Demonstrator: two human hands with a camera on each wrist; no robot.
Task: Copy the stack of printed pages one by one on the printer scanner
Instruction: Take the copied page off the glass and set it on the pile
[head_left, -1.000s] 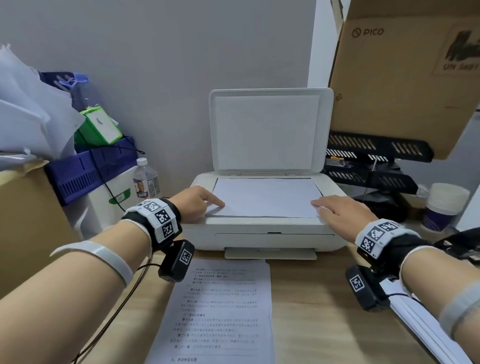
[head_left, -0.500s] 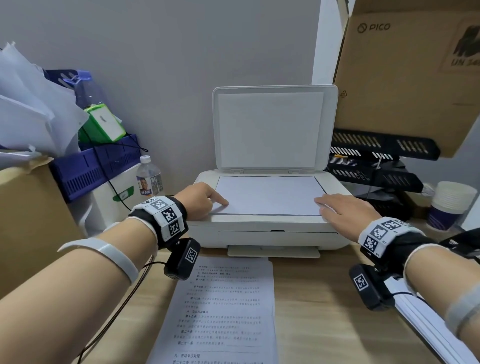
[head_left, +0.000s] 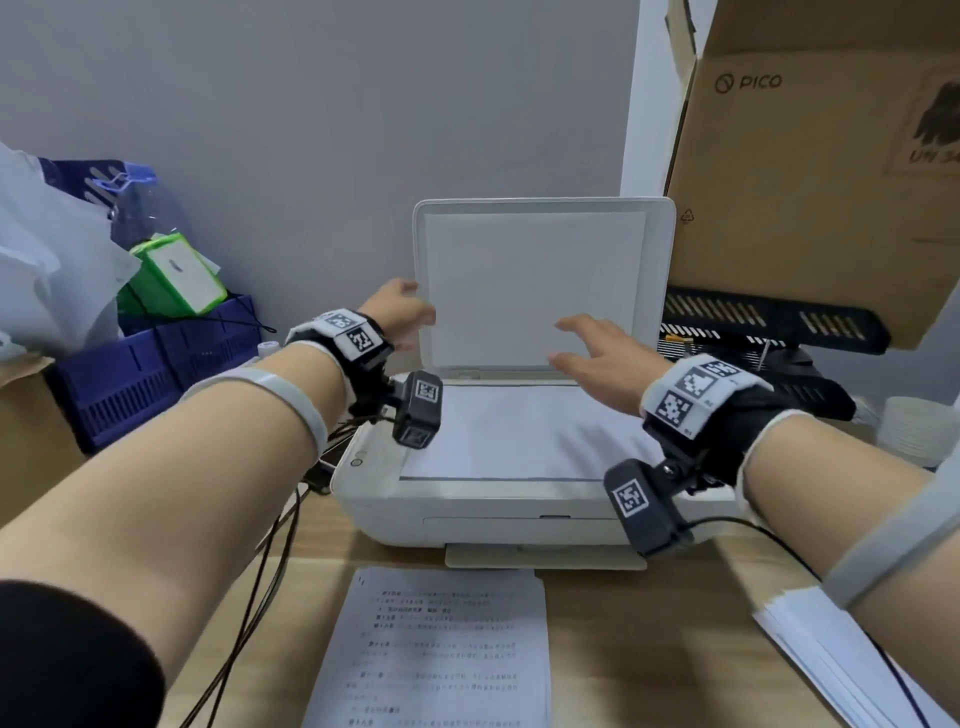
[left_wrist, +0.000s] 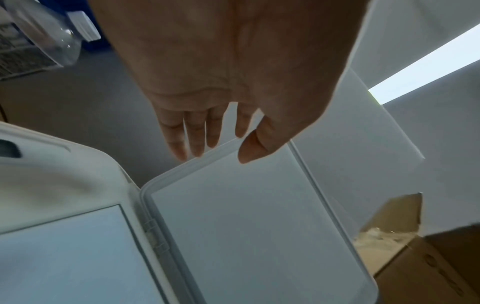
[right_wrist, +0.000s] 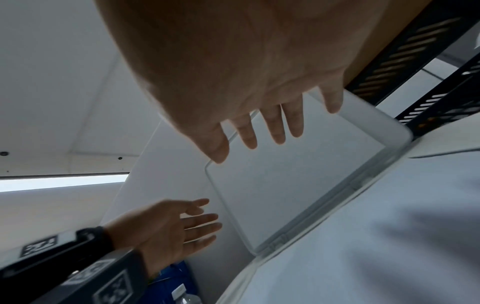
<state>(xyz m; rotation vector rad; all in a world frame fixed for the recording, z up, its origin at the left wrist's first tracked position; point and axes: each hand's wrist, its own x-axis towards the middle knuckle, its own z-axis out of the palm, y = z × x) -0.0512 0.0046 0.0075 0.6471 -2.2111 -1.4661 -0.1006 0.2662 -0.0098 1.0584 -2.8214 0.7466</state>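
Both hands have left the sheet (head_left: 519, 431) on the scanner glass and risen toward the raised lid (head_left: 540, 280) — a second ago they were pressing the paper's left and right edges flat. The sheet now lies untouched on the glass of the printer (head_left: 467, 514), which stands at the back edge of the desk (head_left: 649, 649).

The left hand (head_left: 400, 312) is at the lid's left edge, fingers (left_wrist: 192, 131) straight and close together, thumb lying over the rim; the left wrist view shows the fingertips at the rim, but whether they touch it or grip it cannot be told. The right hand (head_left: 597, 353) hovers in front of the lid's inner face, fingers (right_wrist: 272, 125) spread and relaxed, holding nothing and short of the lid.

On the desk's front edge, below the output tray, lies a printed page (head_left: 441, 649), text up. The stack (head_left: 841, 660) of pages sits at the front right corner, partly under the right forearm. A blue crate (head_left: 156, 374) and a water bottle (right_wrist: 182, 296) stand left of the printer — a cardboard box (head_left: 821, 182) looms at upper right.
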